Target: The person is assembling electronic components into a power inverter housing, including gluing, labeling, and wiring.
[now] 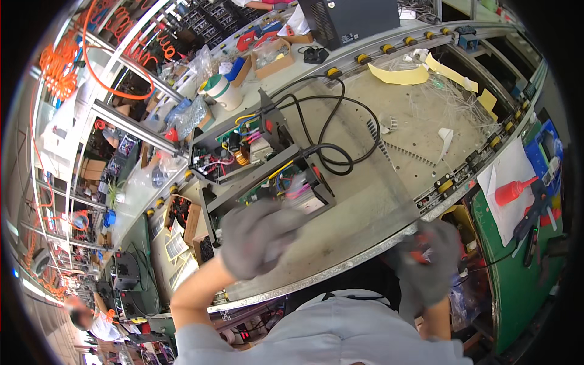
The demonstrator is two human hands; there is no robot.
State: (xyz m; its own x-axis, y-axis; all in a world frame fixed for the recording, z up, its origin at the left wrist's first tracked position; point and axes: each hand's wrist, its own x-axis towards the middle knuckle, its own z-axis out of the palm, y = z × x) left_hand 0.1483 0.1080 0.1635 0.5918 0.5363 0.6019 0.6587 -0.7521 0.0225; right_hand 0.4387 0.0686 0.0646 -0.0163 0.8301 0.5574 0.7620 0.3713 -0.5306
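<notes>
Two open metal chassis with circuit boards, wires and coils lie side by side on the bench: a farther chassis [243, 143] and a nearer chassis [283, 185]. A black cable [340, 161] loops to their right. My left hand [258, 237], in a grey glove, is over the near edge of the nearer chassis. Motion smears its fingers, so whether it grips anything is unclear. By the bench's front edge, my right hand [429, 261], also grey-gloved, is closed around something partly red and dark. Blur hides what that is.
A curved conveyor bench [359, 213] carries yellow strips [398, 74] and clear plastic scraps. To the right, a green table [499, 267] holds a red bottle [514, 191] and hand tools. Small-part boxes [182, 216] stand left; a white cup [224, 91] stands behind.
</notes>
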